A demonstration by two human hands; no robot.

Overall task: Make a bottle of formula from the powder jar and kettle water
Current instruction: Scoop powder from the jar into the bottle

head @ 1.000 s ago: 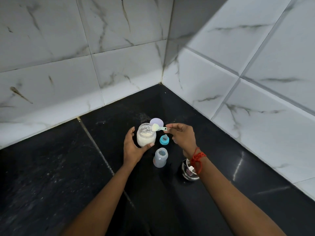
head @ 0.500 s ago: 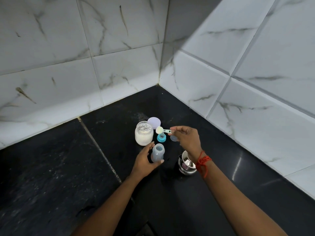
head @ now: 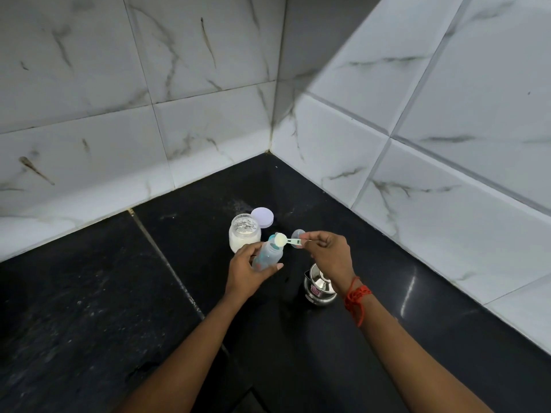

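My left hand (head: 249, 271) grips the clear baby bottle (head: 266, 255), lifted off the counter and tilted with its open mouth toward the right. My right hand (head: 328, 253) pinches the handle of a small green scoop (head: 284, 240) heaped with white powder, its bowl right at the bottle's mouth. Just behind stands the open glass powder jar (head: 244, 234), part full of white powder. Its pale lilac lid (head: 262, 217) lies behind it. A steel kettle pot (head: 319, 289) sits under my right wrist, partly hidden.
A clear round bottle cap (head: 298, 234) lies behind the scoop handle. The black stone counter (head: 89, 308) ends at white marble-tiled walls (head: 208, 129) that meet in a corner behind the jar. A red thread is tied round my right wrist.
My left hand left the jar, took hold of the bottle and lifted and tilted it. My right hand carried the filled scoop from the jar to the bottle's mouth.
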